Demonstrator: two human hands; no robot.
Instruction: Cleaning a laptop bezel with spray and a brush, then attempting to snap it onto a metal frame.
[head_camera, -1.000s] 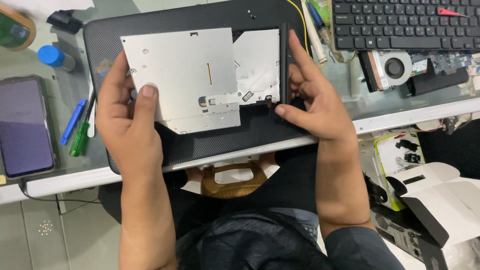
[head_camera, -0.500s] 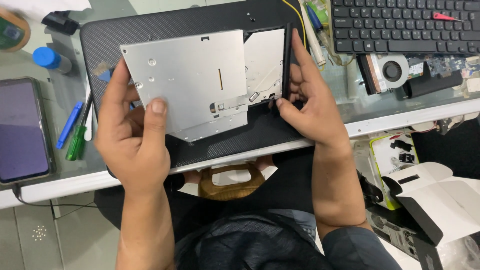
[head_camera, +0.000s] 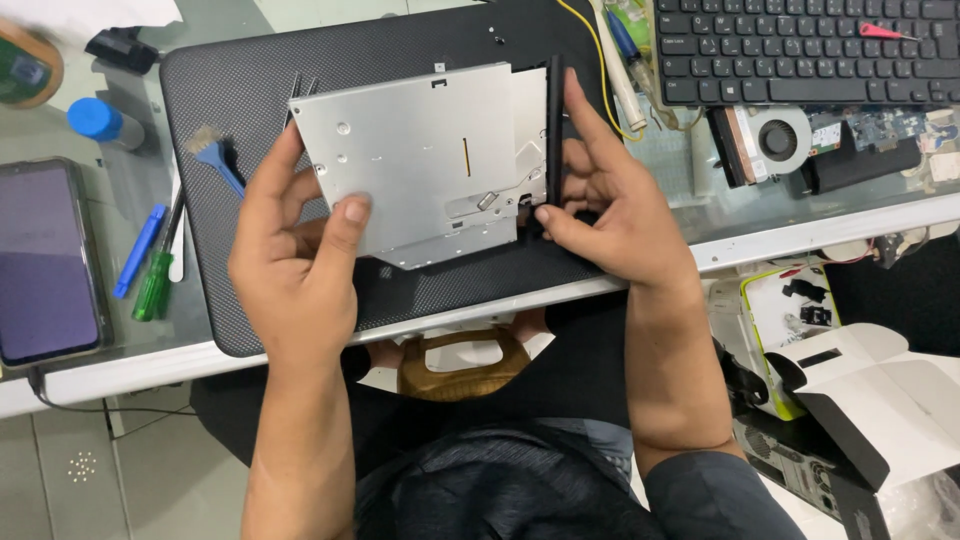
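Boxes sit low on the right, below the desk edge: a white carton (head_camera: 890, 400) with its flap open and dark inside, and next to it a white pack (head_camera: 790, 310) edged in yellow-green with small black parts shown on its face. A dark slot-shaped mark shows on the carton's flap; any print is too small to tell.

Both hands hold a flat silver drive (head_camera: 420, 165) above the black mat (head_camera: 230, 90). Its broad metal face is turned up toward the camera, slightly tilted, with its far-left corner highest in view. Its long axis runs left to right, and the black bezel (head_camera: 554, 140) forms the right end, standing as a thin strip running away from the person. The left hand (head_camera: 295, 260) clamps the drive's left-near edge, thumb pressed on the top face, fingers behind. The right hand (head_camera: 610, 215) pinches the bezel, thumb at its near end and fingers along its outer side.

On the glass desk left of the mat lie a phone (head_camera: 45, 260), a blue brush (head_camera: 215, 160) and green and blue drivers (head_camera: 145, 265). A keyboard (head_camera: 800, 50) and a fan (head_camera: 775, 135) lie at the far right.
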